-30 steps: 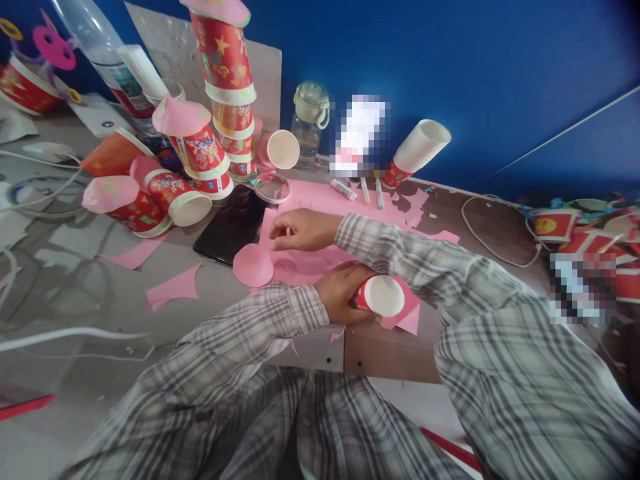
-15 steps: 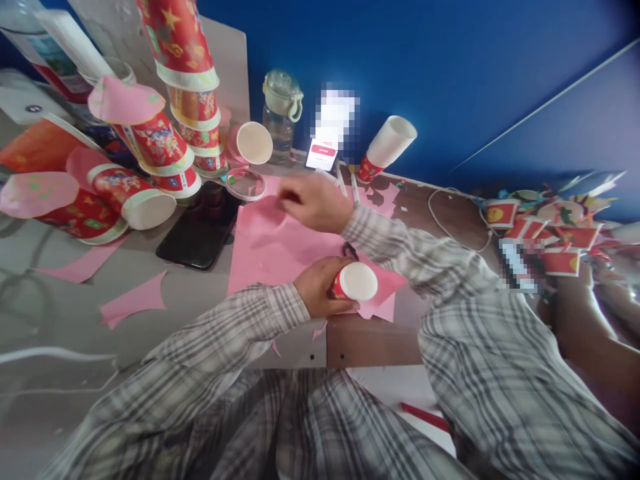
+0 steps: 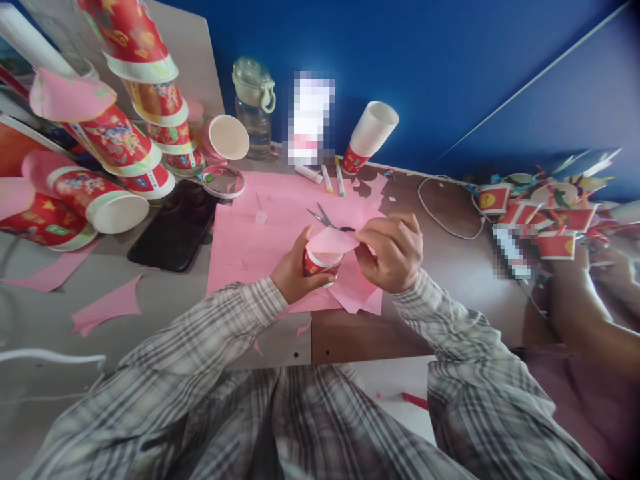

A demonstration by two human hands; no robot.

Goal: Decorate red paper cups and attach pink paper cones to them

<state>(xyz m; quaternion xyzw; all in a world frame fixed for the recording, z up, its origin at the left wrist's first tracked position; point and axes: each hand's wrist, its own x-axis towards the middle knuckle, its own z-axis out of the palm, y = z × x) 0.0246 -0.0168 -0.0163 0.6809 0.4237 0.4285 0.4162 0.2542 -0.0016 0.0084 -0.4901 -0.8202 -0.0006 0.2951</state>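
My left hand [image 3: 291, 272] is wrapped round a small red printed paper cup [image 3: 319, 267] above the pink paper sheets [image 3: 237, 250]. Between the thumb and fingers of my right hand [image 3: 393, 253] is the edge of a small pink paper piece [image 3: 331, 240]. That piece lies over the cup's upper end and hides it. Just behind the cup, a pair of scissors [image 3: 323, 217] rests on the sheets with its blades apart; its handles are partly covered by the pink piece and my right hand.
Stacked and lying decorated cups [image 3: 155, 103] crowd the left, beside a black phone [image 3: 173, 227] and a tape roll [image 3: 223, 181]. Behind stand a water bottle [image 3: 253, 110] and a white cup stack [image 3: 373, 130]. Markers [image 3: 327, 179] lie near them. Another person's arm [image 3: 580, 300] is at right.
My right hand has come back from the far side of the sheets and now holds the pink piece at the cup. The scissors show more fully. The view has shifted slightly.
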